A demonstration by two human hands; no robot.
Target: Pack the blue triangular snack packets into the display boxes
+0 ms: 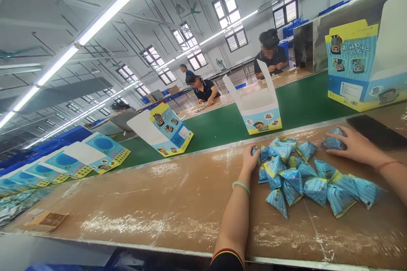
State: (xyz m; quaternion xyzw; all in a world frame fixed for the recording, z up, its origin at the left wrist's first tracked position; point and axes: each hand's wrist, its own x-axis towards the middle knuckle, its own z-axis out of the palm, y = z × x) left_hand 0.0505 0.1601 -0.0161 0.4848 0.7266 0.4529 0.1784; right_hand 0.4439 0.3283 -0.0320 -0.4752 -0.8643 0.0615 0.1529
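Observation:
Small blue-and-yellow pyramid-shaped packets [292, 180] lie in a loose pile on the brown tabletop. At the pile's left edge, my left hand [250, 159] is closed around a blue packet [254, 150], which is mostly hidden by the fingers. My right hand [356, 146] reaches in from the right. Its thumb and fingers curve around another blue packet [333, 139] at the far right of the pile.
Beyond the table runs a green conveyor belt [302, 95] with open printed cartons: one in the middle [262, 120], one at left [171, 129], one at right [352, 67]. A black flat plate [378, 131] lies behind my right hand. Several co-workers sit across the belt.

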